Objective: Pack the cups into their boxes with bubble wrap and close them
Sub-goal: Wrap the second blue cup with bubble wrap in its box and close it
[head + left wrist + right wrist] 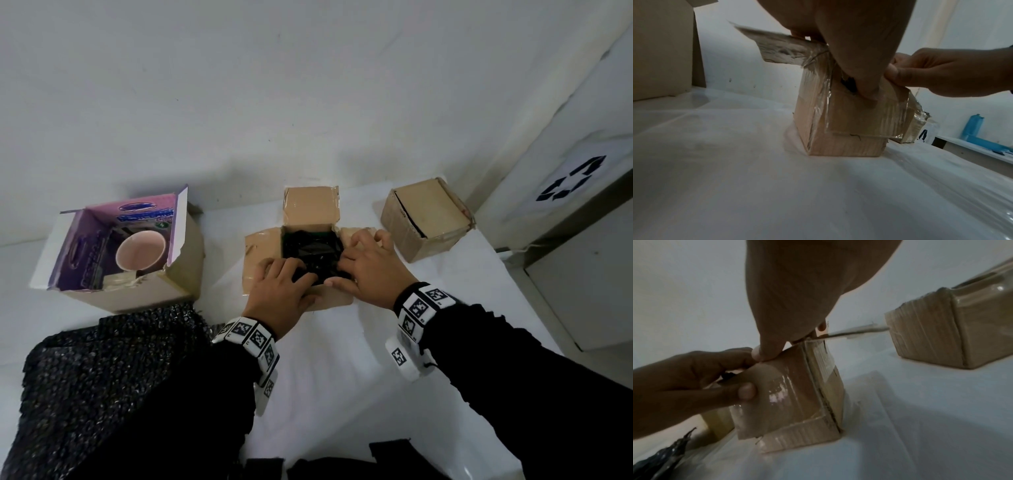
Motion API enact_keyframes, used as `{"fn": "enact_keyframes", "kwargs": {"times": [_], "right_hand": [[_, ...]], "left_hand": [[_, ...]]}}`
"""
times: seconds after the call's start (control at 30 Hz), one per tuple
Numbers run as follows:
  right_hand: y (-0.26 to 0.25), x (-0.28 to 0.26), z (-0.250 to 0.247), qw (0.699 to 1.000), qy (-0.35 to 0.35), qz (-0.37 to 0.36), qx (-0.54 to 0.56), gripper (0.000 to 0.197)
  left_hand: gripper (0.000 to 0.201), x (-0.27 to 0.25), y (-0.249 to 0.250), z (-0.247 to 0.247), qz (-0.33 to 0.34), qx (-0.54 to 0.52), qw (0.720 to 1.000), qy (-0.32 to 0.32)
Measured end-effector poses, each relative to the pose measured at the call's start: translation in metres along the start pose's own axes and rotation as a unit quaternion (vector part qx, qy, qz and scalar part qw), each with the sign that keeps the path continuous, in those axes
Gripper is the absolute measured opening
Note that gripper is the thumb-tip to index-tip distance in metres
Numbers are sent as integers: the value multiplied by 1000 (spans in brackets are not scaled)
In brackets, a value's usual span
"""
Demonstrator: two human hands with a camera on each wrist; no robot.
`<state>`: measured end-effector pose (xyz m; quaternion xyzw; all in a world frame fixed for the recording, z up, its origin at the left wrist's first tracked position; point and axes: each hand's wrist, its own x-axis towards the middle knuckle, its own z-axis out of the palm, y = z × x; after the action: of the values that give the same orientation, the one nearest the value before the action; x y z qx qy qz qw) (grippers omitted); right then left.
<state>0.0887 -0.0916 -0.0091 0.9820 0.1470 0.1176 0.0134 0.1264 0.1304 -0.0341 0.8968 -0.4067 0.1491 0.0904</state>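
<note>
Both hands work the small brown cardboard box [310, 240] at the white worktop's [342, 377] far edge: left hand [281, 287] and right hand [370, 263] press curled fingers onto the black bubble-wrapped bundle [311, 248] directly beneath them; near flap [865, 113] hangs down.

Left grip [281, 283] and right grip [368, 263] curled, fingertips pressing downward.

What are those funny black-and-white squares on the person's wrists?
They are white bands of blocks printed with black square code patterns, one behind the left hand and one behind the right hand. Both arms wear long black sleeves; both hands are bare.
</note>
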Motion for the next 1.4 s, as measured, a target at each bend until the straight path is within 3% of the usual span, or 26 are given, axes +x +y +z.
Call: {"fn": "enact_keyframes", "kwargs": {"times": [0.1,0.23,0.33,0.4,0.47,0.5,0.57,0.6,0.63,0.67,0.77,0.83,0.93,1.0,1.1,1.17,1.23,1.33,1.4], "right_hand": [[-6,-9,4,1000,25,-5,-9,46],[-19,-19,10,998,8,55,12,56],[-27,-23,3,992,37,103,60,44],[-29,-31,-3,965,92,192,151,24],[-32,-39,-4,906,138,329,229,39],[-34,-42,-3,858,144,408,276,53],[-38,-42,-7,713,131,542,426,72],[-39,-40,-10,632,131,572,506,70],[-39,-39,-13,576,140,578,561,61],[-38,-36,-16,560,156,572,578,51],[-39,-29,-25,640,215,506,537,37],[-47,-26,-29,699,224,439,518,29],[-53,-26,-23,768,219,360,481,21],[-52,-28,-15,816,199,299,452,23],[-47,-30,-7,898,97,188,385,43],[-39,-33,-7,947,32,125,296,53],[-26,-38,-5,978,-1,50,205,60],[-10,-43,2,988,-10,-13,154,58],[-5,-41,3,981,15,-17,194,37]], "left_hand": [[31,-5,3,-3,3,-2,1000,10],[27,-7,6,-5,2,4,1000,17],[35,-11,9,-16,-53,-1,999,6],[40,-18,10,-23,-134,-8,991,17],[60,-26,12,-27,-262,-22,964,35],[70,-28,13,-28,-335,-45,940,45],[81,-32,11,-31,-451,-161,875,69],[82,-32,10,-34,-475,-241,841,93],[80,-31,9,-38,-469,-312,817,121],[77,-31,10,-44,-438,-350,814,148],[61,-25,16,-54,-304,-352,870,166],[50,-22,18,-49,-228,-351,902,102],[54,-21,15,-37,-146,-213,966,-16],[60,-19,12,-36,-91,-139,984,-69],[74,-22,6,-38,-14,-38,994,-98],[75,-26,2,-36,3,14,995,-95],[79,-31,0,-35,-24,29,993,-109],[60,-35,3,-31,-69,10,995,-75],[35,-31,6,-28,-96,-62,993,-26]]}}
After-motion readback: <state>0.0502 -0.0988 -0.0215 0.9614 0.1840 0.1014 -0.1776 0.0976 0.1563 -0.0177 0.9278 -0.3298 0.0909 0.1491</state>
